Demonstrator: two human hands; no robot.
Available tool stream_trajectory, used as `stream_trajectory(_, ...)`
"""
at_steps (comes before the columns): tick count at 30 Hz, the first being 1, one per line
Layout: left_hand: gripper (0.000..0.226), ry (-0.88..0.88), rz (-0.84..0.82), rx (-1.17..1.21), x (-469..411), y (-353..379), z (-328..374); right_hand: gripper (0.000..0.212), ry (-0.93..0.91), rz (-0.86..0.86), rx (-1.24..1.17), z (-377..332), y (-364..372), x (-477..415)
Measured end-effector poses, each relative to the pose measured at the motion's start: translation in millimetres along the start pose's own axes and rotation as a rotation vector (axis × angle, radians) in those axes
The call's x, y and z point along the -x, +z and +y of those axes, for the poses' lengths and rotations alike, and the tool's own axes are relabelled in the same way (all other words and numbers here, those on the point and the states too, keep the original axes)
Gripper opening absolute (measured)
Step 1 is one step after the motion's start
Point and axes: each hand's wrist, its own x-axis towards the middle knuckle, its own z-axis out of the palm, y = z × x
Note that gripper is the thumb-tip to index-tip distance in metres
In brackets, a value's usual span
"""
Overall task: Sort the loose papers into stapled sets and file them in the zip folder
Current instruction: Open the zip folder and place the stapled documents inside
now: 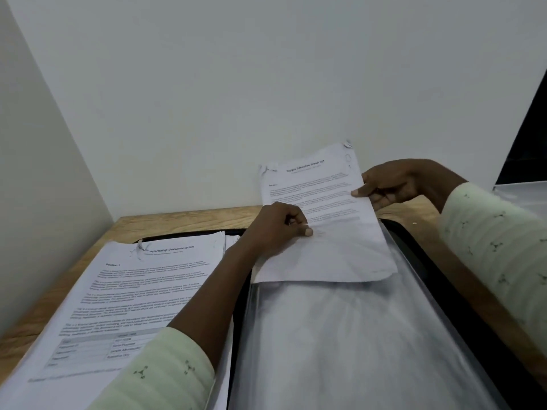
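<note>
Transcript set point(319, 202) pinched btwn left grip point(281, 229) & right grip point(390, 184), over zip folder point(444, 276).

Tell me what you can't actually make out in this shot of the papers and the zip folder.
- Head view: body text on the transcript set held by the left hand and right hand is too small and blurred; only its title reads.
- Its lower end, behind the clear sleeve: how deep it sits.
- Zip folder: zipper and near edge cut off by the frame.
- Internship set: pages beneath hidden; left sleeve covers its corner.
</note>
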Motion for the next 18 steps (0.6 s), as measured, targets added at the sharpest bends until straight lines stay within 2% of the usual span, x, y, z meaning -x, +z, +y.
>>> stream_trajectory(2, 0.013, 0.004, 0.007, -0.006, 0.2, 3.5, -0.1, 0.015, -0.006, 0.033, 0.029, -1.7, -0.9, -0.2)
stream_trajectory(7, 0.009, 0.035, 0.054, 0.033, -1.6, 6.0, 1.1, 0.027, -0.209, 0.321, -0.036, -6.4, 16.0, -25.7)
stream_trajectory(9, 0.008, 0.053, 0.088, 0.059, -1.6, 5.1, 2.1, 0.027, -0.214, 0.368, -0.086, -4.7, 18.3, -29.1)
stream_trajectory(14, 0.007, 0.069, 0.166, 0.069, -2.4, 10.2, 6.9, 0.021, -0.177, 0.211, -0.073, -2.2, 5.4, -22.9)
stream_trajectory(18, 0.009, 0.038, 0.133, 0.104, -1.2, 12.6, 4.5, 0.018, -0.102, 0.045, -0.015, -1.8, 1.6, -11.0)
